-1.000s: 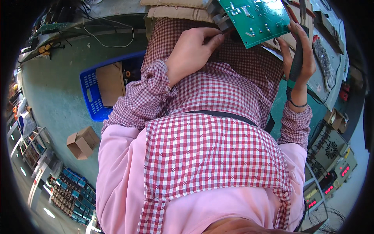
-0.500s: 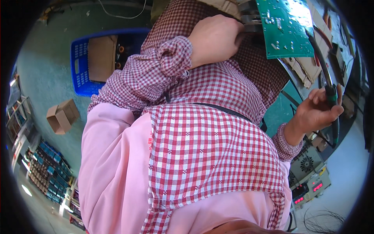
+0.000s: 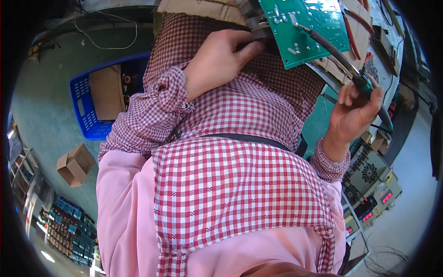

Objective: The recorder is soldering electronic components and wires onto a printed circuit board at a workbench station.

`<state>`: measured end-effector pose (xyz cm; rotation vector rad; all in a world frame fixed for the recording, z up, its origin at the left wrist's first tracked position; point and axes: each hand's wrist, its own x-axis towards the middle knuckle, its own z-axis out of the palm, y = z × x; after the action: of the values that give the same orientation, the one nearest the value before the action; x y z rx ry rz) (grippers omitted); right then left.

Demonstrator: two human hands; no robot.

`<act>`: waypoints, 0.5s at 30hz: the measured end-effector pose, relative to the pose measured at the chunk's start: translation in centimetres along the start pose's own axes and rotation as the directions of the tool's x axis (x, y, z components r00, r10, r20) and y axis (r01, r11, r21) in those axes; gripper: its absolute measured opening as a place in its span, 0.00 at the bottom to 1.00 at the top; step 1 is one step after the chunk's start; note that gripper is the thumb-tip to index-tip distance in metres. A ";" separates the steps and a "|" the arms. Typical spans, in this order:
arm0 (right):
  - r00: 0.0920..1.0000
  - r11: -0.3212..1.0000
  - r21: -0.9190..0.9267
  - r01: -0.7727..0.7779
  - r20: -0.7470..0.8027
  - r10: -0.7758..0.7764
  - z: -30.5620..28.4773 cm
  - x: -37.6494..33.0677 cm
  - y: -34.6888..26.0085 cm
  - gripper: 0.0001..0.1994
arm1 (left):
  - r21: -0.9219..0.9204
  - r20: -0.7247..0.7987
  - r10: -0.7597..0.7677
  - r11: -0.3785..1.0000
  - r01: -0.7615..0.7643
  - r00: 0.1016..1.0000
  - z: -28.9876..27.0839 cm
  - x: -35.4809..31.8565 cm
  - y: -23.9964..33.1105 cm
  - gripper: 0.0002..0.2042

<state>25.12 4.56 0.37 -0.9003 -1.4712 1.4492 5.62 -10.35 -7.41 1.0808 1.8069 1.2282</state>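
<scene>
A green circuit board (image 3: 307, 37) is tilted over my lap at the top of the view, its soldered side facing up. Thick dark round parts (image 3: 259, 23) stick out at its left edge. My left hand (image 3: 221, 57) is closed at these parts, thumb and forefinger against the lowest one, the other fingers hidden. A soldering iron (image 3: 334, 51) with a green-and-black handle lies in my right hand (image 3: 353, 111), its fingers wrapped round the grip. Its tip reaches the board's surface near a shiny solder pad; whether it touches I cannot tell.
Cardboard (image 3: 203, 10) lies along the bench edge, with red-handled pliers (image 3: 357, 21) to the right. A blue crate (image 3: 85, 117) and an open cardboard box (image 3: 76, 165) stand on the floor at left. Powered units with red displays (image 3: 385, 197) stand at lower right.
The soldering iron's tip has moved from the board's right edge inward over its surface. The view has shifted, so board and hands sit further left in the picture.
</scene>
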 end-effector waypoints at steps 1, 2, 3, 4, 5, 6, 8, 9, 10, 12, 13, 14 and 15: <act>0.998 0.998 0.060 -0.015 0.054 0.011 0.0 -0.1 0.0 0.18 | -0.034 -0.031 0.062 0.997 -0.063 0.998 0.0 0.1 -0.1 0.14; 0.999 0.998 0.055 -0.013 0.048 0.010 0.0 0.0 0.0 0.18 | -0.037 -0.026 0.065 0.997 -0.066 0.998 0.0 0.2 0.0 0.14; 0.999 0.999 0.038 -0.015 0.032 0.014 0.0 0.1 0.0 0.19 | -0.089 0.017 -0.020 0.996 0.021 1.000 -0.1 0.1 0.4 0.13; 1.000 1.000 0.022 -0.018 0.018 0.018 0.1 0.2 0.1 0.20 | -0.135 0.063 -0.103 0.985 0.111 0.993 -0.3 0.1 0.6 0.13; 1.000 1.000 0.020 -0.019 0.015 0.019 0.1 0.2 0.1 0.20 | -0.107 0.051 -0.062 0.992 0.067 0.997 -0.1 0.2 0.1 0.12; 0.999 0.999 0.025 -0.029 0.019 0.029 0.1 0.2 0.1 0.20 | -0.109 0.054 -0.063 0.992 0.068 0.997 -0.2 0.2 0.3 0.12; 0.999 0.999 0.031 -0.041 0.021 0.040 0.2 0.2 0.2 0.20 | 0.039 0.056 -0.026 0.999 0.024 0.998 -0.6 0.4 0.7 0.12; 0.999 0.999 0.031 -0.035 0.034 0.034 0.3 0.2 0.2 0.20 | 0.039 0.058 -0.027 0.999 0.025 0.998 -0.4 0.4 0.4 0.12; 0.998 0.999 0.031 -0.029 0.048 0.027 0.3 0.2 0.2 0.19 | 0.034 0.045 0.009 0.999 -0.011 0.999 -0.3 0.4 0.0 0.12; 0.998 0.998 0.044 -0.046 0.051 0.044 -0.1 0.3 0.2 0.19 | 0.029 0.033 0.045 0.999 -0.046 0.998 -0.2 0.4 -0.1 0.12; 0.997 0.996 0.058 -0.062 0.055 0.058 -0.3 0.4 0.3 0.19 | 0.038 0.043 0.014 0.999 -0.015 0.999 -0.3 0.3 0.2 0.12; 0.997 0.996 0.058 -0.063 0.053 0.059 -0.3 0.4 0.3 0.19 | 0.047 0.053 -0.018 0.999 0.015 0.998 -0.4 0.3 0.4 0.12; 0.997 0.997 0.049 -0.051 0.059 0.048 -0.3 0.4 0.4 0.19 | 0.048 0.055 -0.018 0.999 0.015 0.998 -0.4 0.4 0.3 0.12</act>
<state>25.19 5.09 0.05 -0.8763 -1.4568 1.5538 5.21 -10.11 -7.08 1.1129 1.8072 1.1400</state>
